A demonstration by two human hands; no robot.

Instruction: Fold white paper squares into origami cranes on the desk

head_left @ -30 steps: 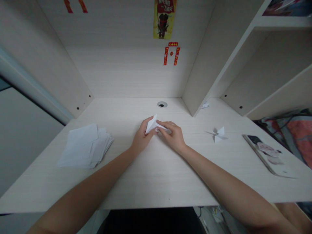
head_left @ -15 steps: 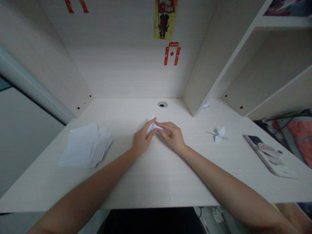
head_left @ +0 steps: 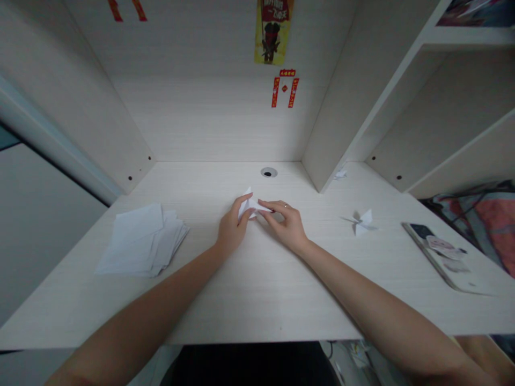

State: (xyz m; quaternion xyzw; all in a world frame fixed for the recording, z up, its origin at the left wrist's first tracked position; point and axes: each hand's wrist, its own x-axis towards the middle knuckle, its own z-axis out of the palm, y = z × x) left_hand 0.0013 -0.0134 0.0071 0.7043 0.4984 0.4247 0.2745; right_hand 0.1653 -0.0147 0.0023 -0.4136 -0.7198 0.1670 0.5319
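Paper piece [head_left: 253,204]: white, small, folded into peaks and points; it is held between the fingertips of both hands, and whether the desk [head_left: 257,300] is touched by it cannot be told.
Left hand [head_left: 231,228]: the paper's left part is gripped between thumb and curved fingers, and a peak is left showing beyond the fingertips.
Right hand [head_left: 290,225]: a slim point of the paper is pinched narrowly between thumb and forefinger; the other fingers are curled in.
Ring [head_left: 286,206]: worn on a right-hand finger.
Paper sheets [head_left: 137,238]: loosely stacked, edges uneven, well to the left of the left fingers.
Origami figure [head_left: 363,223]: white, crane-like, set down to the right of the right fingers.
Smartphone [head_left: 440,257]: laid camera side up, farther right of the right fingers, its back decorated with stickers [head_left: 442,246].
Cable grommet [head_left: 269,172]: set into the desk beyond the fingertips.
Red decals [head_left: 285,88]: stuck on the back panel [head_left: 209,118], past the grommet as seen from the fingers.
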